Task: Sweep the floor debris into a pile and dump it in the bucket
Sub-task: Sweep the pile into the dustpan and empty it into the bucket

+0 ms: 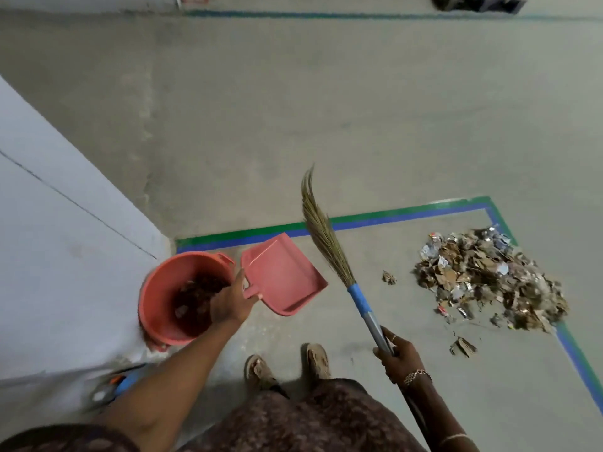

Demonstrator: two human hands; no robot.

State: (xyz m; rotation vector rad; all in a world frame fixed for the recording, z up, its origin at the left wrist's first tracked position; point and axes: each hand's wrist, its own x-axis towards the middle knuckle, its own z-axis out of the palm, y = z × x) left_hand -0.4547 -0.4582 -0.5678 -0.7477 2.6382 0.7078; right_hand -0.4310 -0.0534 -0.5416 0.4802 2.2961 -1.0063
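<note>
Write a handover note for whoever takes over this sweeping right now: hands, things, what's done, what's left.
Left hand grips the pink dustpan by its handle; the pan looks empty, just right of the bucket.
Right hand holds the broom by its metal handle, bristles pointing away.
Done: debris pile gathered inside the floor tape; some debris already in the bucket.
Left: sweep in the stray scraps, scoop the pile, dump it in the bucket.

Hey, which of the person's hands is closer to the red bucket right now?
Left. The left hand, gripping the dustpan handle, overlaps the bucket rim; the right hand holds the broom handle well off to the right.
</note>
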